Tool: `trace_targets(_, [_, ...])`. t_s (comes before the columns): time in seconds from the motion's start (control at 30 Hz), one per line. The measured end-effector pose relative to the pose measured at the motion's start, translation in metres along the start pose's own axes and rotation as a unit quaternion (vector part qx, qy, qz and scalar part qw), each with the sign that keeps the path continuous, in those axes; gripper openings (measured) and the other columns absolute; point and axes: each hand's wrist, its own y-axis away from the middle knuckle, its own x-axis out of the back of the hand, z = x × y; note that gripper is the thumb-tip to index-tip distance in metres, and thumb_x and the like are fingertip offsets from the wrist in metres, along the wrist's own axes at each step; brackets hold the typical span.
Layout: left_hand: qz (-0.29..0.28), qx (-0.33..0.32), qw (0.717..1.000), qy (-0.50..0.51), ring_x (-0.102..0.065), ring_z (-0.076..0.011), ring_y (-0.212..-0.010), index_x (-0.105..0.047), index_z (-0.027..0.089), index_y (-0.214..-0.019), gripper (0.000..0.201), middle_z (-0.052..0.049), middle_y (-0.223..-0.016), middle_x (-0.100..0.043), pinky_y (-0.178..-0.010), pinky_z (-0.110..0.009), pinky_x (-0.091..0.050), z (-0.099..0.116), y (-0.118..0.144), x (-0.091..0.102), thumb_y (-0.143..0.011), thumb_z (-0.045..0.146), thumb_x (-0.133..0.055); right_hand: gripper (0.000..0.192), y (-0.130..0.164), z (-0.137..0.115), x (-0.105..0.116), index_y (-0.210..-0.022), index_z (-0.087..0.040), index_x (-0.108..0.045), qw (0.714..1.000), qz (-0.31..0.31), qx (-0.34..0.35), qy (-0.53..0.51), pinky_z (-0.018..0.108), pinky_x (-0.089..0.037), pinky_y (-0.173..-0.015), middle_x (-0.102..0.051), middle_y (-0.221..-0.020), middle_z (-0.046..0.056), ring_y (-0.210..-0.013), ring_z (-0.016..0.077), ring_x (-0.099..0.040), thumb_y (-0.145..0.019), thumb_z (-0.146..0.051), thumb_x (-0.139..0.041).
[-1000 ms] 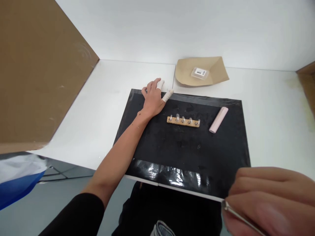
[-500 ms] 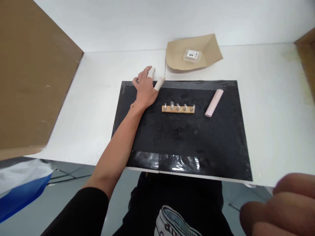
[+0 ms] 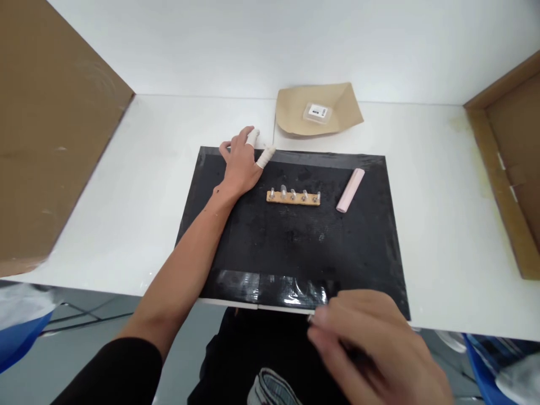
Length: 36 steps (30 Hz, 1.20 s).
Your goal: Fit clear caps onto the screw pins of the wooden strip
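My left hand (image 3: 241, 164) rests palm-down on the far left corner of a black mat (image 3: 295, 242), with white finger cots on two fingers and nothing in it. Just to its right lies a small wooden strip (image 3: 293, 197) with several metal pegs standing in it. A pink cylinder (image 3: 350, 190) lies on the mat to the right of the strip. My right hand (image 3: 371, 349) is blurred at the mat's near edge, fingers pinched together. A thin metal tool seen in it earlier is mostly hidden now.
A folded brown paper tray (image 3: 337, 109) holding a small clear labelled packet (image 3: 316, 112) sits behind the mat on the white table (image 3: 442, 225). Cardboard walls stand at the left (image 3: 50, 140) and right (image 3: 506, 169). Blue bags (image 3: 17, 334) hang below the table edge.
My right hand dropped to the lower right corner, then came back left over the mat's near edge. The view swung right. My left hand stayed on the mat.
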Motion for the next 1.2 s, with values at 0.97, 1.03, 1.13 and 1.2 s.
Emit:
trace_targets(0.97, [0.011,-0.027,0.998,-0.059,-0.045,-0.0377,-0.135,-0.052,0.014,-0.138,0.053,-0.020,-0.156,-0.042,-0.113,-0.058,-0.025,0.007,-0.002,-0.001,-0.102,0.049,-0.034,0.029,-0.082,0.220,0.040,-0.090,-0.019,-0.065,0.880,0.256,-0.228,-0.329,0.019,-0.046,-0.044,-0.077,-0.088,0.005,-0.054,0.0102,-0.064,-0.070,-0.034,-0.080])
trace_targets(1.03, [0.011,-0.026,0.998,-0.063,-0.045,-0.0382,-0.135,-0.052,0.013,-0.139,0.054,-0.021,-0.157,-0.041,-0.112,-0.058,-0.026,0.007,-0.002,-0.001,-0.103,0.048,-0.032,0.029,-0.083,0.219,0.038,-0.092,-0.017,-0.068,0.885,0.247,-0.226,-0.322,0.019,-0.047,-0.045,-0.077,-0.088,0.006,-0.055,0.0109,-0.066,-0.070,-0.032,-0.081])
trace_targets(1.13, [0.014,-0.028,0.997,-0.066,-0.046,-0.0380,-0.135,-0.051,0.012,-0.139,0.054,-0.021,-0.158,-0.040,-0.113,-0.058,-0.026,0.008,-0.002,-0.001,-0.103,0.048,-0.031,0.031,-0.083,0.219,0.035,-0.093,-0.017,-0.070,0.887,0.248,-0.226,-0.316,0.019,-0.050,-0.047,-0.078,-0.092,0.006,-0.058,0.0119,-0.069,-0.070,-0.032,-0.082])
trace_targets(1.2, [0.018,-0.030,0.997,-0.067,-0.044,-0.0377,-0.137,-0.051,0.013,-0.139,0.054,-0.020,-0.158,-0.040,-0.114,-0.057,-0.025,0.009,-0.001,-0.001,-0.103,0.048,-0.032,0.032,-0.083,0.219,0.035,-0.093,-0.017,-0.070,0.887,0.252,-0.226,-0.314,0.020,-0.052,-0.049,-0.078,-0.093,0.006,-0.060,0.0124,-0.070,-0.069,-0.032,-0.083])
